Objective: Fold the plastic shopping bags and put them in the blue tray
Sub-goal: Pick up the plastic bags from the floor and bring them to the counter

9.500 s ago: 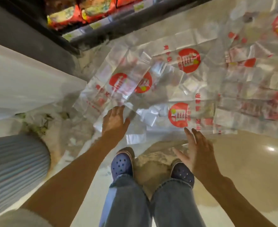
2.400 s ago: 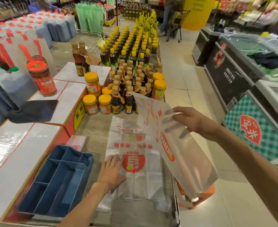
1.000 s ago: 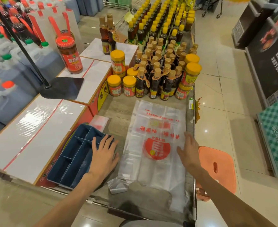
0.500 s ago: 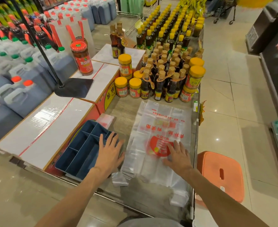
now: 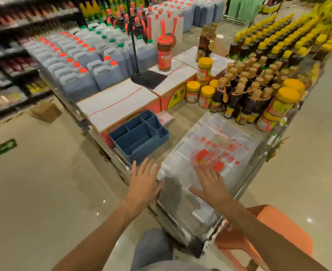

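The bag (image 5: 218, 153) lies flat on the table (image 5: 182, 116) — not folded yet. Right hand (image 5: 212, 184) presses it, fingers straight; left hand (image 5: 143, 182) released beside it. The tray (image 5: 139, 133) (just beside) holds no bag.

Both forearms are bare from wrist to the frame's lower edge, with no sleeve, watch or ring showing on the left hand (image 5: 144, 184) or the right hand (image 5: 212, 184). Blue-grey denim trousers (image 5: 153, 249) cover the knee at the bottom.
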